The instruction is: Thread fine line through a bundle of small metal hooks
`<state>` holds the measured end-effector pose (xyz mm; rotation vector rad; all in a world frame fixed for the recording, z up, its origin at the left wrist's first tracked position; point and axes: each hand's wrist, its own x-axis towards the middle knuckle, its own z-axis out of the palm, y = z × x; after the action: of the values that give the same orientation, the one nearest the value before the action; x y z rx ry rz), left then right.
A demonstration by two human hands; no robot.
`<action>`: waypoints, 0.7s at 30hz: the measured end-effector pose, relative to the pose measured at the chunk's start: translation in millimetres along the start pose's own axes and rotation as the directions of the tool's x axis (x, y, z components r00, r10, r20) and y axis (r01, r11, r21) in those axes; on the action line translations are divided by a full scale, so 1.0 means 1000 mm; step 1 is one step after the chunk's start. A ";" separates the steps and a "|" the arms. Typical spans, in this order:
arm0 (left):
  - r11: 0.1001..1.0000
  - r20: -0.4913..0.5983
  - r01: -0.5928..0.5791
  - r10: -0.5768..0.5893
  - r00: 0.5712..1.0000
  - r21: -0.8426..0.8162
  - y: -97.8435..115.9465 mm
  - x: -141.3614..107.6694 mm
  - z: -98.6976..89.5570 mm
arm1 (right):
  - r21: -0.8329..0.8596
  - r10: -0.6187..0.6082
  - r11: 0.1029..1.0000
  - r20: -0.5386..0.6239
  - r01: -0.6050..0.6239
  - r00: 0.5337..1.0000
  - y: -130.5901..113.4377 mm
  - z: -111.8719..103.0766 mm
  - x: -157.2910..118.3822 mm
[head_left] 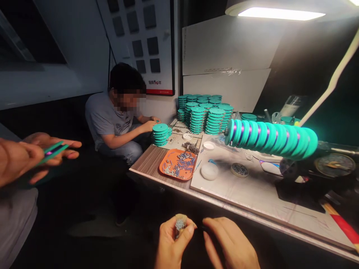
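Metal pins (pixel 180 224), thin and silvery, stand bunched with their ends facing up in the left grip (pixel 174 242), at six o'clock in the head view, on the near side of the desk (pixel 252 196); thumb and bent fingers pinch them together. With the pins as clock centre, the right grip (pixel 231 239) is near three o'clock, close but not touching them, its fingers bent and parted with nothing showing between. An orange tray (pixel 168 156) of small parts lies at twelve, a round white dish (pixel 209 171) at one, and a row of teal discs (pixel 277 147) at two.

Spilling looks the likeliest trouble: a slackened thumb would let the bunch fan out, and pins could drop into the dark short of the desk edge. Uneven squeezing might push single pins out of line. Another person's hand (pixel 33 149) at ten is well apart, so a knock from there seems unlikely
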<state>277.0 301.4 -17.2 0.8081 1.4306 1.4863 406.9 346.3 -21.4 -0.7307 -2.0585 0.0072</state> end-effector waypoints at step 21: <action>0.896 0.035 0.069 -0.060 0.998 -0.438 0.016 -0.004 0.005 | -0.008 -0.140 0.990 -0.057 0.140 0.988 -0.010 0.008 0.004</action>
<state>280.5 301.1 -0.2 0.4868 1.0327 1.6597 394.6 341.7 -20.0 -0.5809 -2.0512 -0.0967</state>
